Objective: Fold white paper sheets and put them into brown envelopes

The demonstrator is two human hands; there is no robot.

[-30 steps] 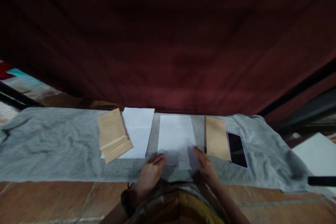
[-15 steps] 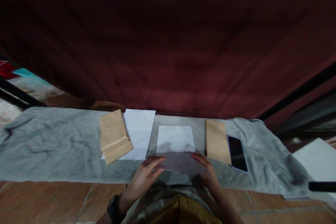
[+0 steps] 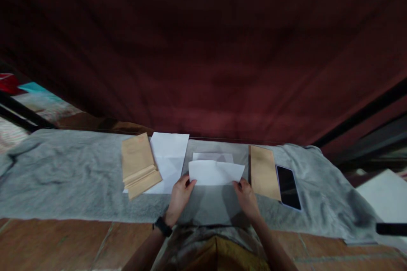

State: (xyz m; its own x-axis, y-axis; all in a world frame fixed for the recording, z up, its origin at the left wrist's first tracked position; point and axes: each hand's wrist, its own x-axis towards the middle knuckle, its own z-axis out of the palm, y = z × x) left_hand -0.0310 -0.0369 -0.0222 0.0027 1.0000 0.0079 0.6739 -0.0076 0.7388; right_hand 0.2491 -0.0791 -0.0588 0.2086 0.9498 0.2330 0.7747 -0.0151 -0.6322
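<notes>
A white sheet of paper (image 3: 216,173) is stretched between my two hands, bent over along its near side, with its raised flap standing slightly curved. Behind the flap, a flat strip of white paper (image 3: 212,156) shows on the grey cloth. My left hand (image 3: 179,199), with a dark band at the wrist, pinches the left near corner between thumb and fingers. At the right near corner, my right hand (image 3: 246,199) pinches the paper the same way. Part of the paper under the flap is hidden.
Left lie several brown envelopes (image 3: 136,154), partly over another white creased sheet (image 3: 173,152). To the right are a brown envelope (image 3: 263,173) and a phone (image 3: 288,187). A grey cloth (image 3: 79,173) covers the surface; a dark red curtain (image 3: 210,72) hangs behind.
Both hands have moved away from my body, bringing the sheet's near part up and over. Its flap now covers much of the far part, which lay exposed before.
</notes>
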